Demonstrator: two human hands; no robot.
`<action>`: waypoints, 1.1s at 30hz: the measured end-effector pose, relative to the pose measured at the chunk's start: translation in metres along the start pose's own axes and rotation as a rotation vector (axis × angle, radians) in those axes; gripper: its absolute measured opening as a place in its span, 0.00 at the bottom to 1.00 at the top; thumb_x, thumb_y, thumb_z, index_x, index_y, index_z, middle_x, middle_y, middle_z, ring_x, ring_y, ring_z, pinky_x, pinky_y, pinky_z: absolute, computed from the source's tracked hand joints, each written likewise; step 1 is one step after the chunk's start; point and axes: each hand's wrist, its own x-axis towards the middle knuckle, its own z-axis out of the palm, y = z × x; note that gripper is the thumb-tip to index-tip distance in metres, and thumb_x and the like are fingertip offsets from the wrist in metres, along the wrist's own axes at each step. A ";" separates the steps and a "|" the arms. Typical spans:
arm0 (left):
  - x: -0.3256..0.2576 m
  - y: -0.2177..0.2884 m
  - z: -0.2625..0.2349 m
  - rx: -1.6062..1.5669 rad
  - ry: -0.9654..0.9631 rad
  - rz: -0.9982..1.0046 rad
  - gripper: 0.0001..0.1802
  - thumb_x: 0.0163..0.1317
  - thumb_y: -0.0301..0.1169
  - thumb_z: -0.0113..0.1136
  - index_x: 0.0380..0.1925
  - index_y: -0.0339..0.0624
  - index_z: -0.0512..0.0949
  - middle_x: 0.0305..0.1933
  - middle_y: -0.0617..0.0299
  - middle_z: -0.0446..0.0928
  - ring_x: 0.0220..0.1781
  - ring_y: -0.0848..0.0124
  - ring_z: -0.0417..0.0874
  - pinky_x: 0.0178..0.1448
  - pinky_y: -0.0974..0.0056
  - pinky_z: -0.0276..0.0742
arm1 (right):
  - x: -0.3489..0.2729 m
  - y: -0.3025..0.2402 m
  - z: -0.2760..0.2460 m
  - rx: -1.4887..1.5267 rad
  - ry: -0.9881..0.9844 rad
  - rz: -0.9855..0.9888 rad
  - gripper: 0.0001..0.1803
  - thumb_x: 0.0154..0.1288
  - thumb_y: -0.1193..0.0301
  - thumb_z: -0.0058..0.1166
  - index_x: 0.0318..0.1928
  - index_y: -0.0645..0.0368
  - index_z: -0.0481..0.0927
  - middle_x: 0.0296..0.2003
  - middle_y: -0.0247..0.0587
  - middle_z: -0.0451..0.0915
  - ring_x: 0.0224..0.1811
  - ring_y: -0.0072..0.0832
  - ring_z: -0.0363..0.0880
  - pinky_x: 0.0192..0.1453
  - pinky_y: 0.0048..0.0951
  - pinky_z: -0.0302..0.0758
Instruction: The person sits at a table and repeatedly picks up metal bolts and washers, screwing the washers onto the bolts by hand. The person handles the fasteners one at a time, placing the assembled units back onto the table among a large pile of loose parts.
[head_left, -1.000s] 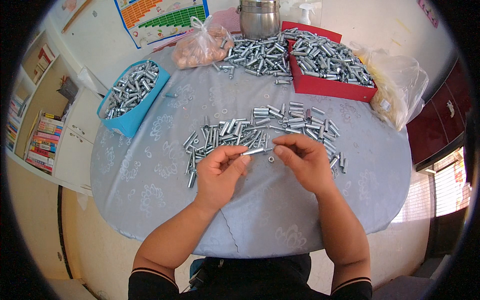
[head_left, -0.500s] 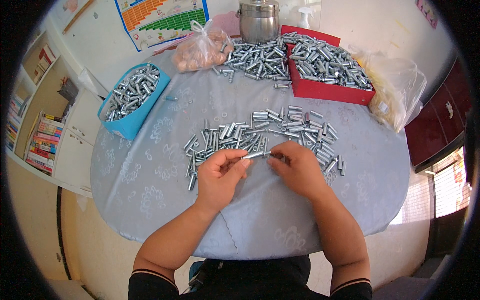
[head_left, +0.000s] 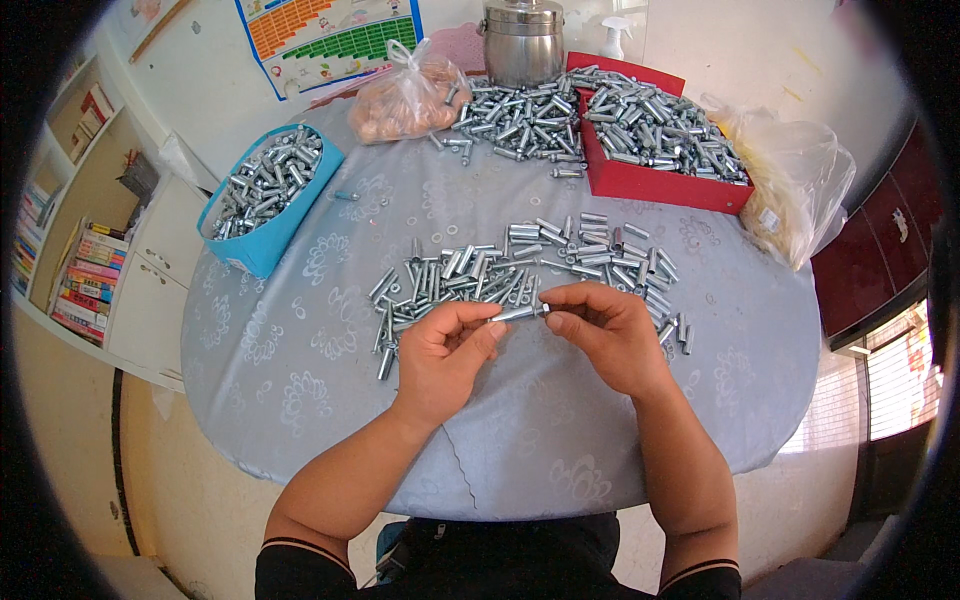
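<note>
A silvery expansion bolt [head_left: 518, 313] lies almost level between my hands, above the near side of the table. My left hand [head_left: 440, 355] is closed, pinching its left end between thumb and fingers. At the other end, the thumb and index finger of my right hand [head_left: 608, 338] close around the nut end; a washer or nut shows there, too small to tell which. Just beyond my hands, a loose heap of metal bolts and sleeves [head_left: 450, 275] spreads over the cloth, and several shiny sleeves [head_left: 600, 250] lie farther right.
A blue bin [head_left: 262, 250] of metal anchors stands at left, a red box [head_left: 665, 192] of more at back right. Between them are a pile of anchors [head_left: 525, 120], a tied bag [head_left: 405, 108] and a steel pot [head_left: 523, 45]. A clear bag [head_left: 790, 190] sits at far right.
My right hand has shifted slightly right and its fingers now pinch closer around the bolt's right end. My left hand keeps its hold, nearly unmoved. The view has shifted slightly.
</note>
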 end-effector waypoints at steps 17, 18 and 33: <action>-0.002 0.003 0.000 0.004 -0.031 0.014 0.10 0.64 0.21 0.60 0.45 0.34 0.79 0.37 0.58 0.83 0.34 0.78 0.80 0.37 0.73 0.76 | 0.000 -0.003 0.011 0.006 0.127 -0.086 0.14 0.70 0.63 0.56 0.35 0.64 0.82 0.23 0.30 0.77 0.26 0.16 0.70 0.31 0.20 0.68; -0.002 0.003 0.000 -0.001 -0.027 0.013 0.10 0.64 0.21 0.60 0.45 0.34 0.79 0.38 0.58 0.83 0.34 0.78 0.80 0.38 0.73 0.77 | 0.000 0.000 0.010 -0.020 0.089 -0.079 0.13 0.69 0.64 0.57 0.36 0.63 0.82 0.24 0.29 0.76 0.26 0.15 0.70 0.31 0.20 0.68; -0.002 0.005 0.001 0.015 -0.033 0.006 0.10 0.63 0.21 0.61 0.44 0.34 0.79 0.38 0.59 0.83 0.34 0.78 0.80 0.38 0.73 0.77 | 0.001 0.006 -0.002 -0.063 -0.061 0.089 0.10 0.67 0.69 0.59 0.43 0.64 0.79 0.31 0.27 0.78 0.30 0.14 0.70 0.34 0.18 0.69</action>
